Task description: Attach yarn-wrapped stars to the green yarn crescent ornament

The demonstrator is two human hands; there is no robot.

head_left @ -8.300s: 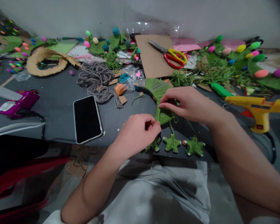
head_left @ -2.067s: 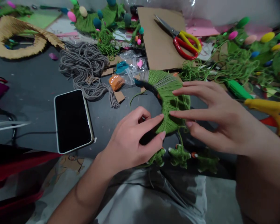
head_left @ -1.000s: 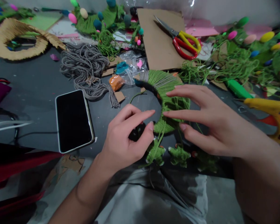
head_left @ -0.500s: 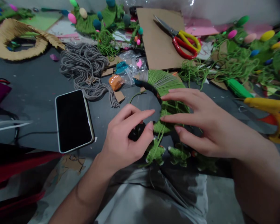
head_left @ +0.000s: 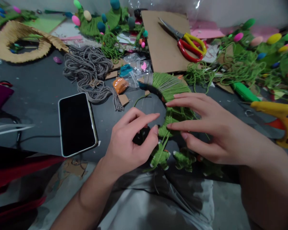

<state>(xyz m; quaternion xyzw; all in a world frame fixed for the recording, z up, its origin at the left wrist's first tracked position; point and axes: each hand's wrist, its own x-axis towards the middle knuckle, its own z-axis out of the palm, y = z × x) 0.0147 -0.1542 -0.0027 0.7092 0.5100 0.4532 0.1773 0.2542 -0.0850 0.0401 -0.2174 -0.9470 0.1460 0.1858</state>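
A curved piece wrapped in green yarn, with a few grey strands (head_left: pixel 171 84), lies on the dark table in front of me. Over its lower right part is my right hand (head_left: pixel 208 126), fingers spread and the fingertips resting on or just above the yarn. My left hand (head_left: pixel 134 140) hovers at the piece's left side, index finger and thumb apart, nothing between them. A black object (head_left: pixel 141 135) shows partly beneath that hand; its kind is hidden. Nearer to me lie small green yarn shapes with pale tips, one (head_left: pixel 160 156) below the wrapped piece and another (head_left: pixel 184 159) beside it.
A phone (head_left: pixel 77 124) lies left, near a heap of grey yarn (head_left: pixel 86 68). Scissors (head_left: pixel 186 40) rest on cardboard (head_left: pixel 163 60) at the back. On the right are a yellow glue gun (head_left: pixel 284 119), a green brush (head_left: pixel 245 91) and loose green yarn (head_left: pixel 242 64).
The view has shifted very slightly. Both hands keep almost the same pose, and the wrapped piece stays in place.
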